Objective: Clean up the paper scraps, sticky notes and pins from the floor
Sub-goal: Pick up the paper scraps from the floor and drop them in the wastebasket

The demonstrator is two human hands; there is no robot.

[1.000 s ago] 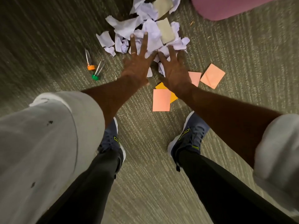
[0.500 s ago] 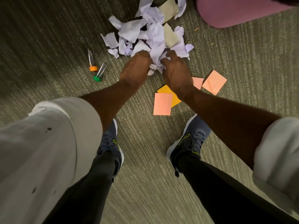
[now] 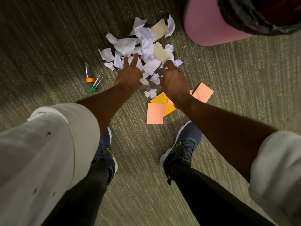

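Head view: the left hand (image 3: 130, 74) is laid on the near edge of the paper scraps (image 3: 127, 44) with its fingers (image 3: 134, 60) straight and spread apart, most of the heap lying just beyond them. The right hand (image 3: 173, 79) is seen with fingers (image 3: 168, 65) curled against loose scraps, though whether any are gripped cannot be told. Sticky notes (image 3: 155, 113) are scattered behind the right fingers, by the wrist, and two pins (image 3: 93, 89) lie left of the left fingers.
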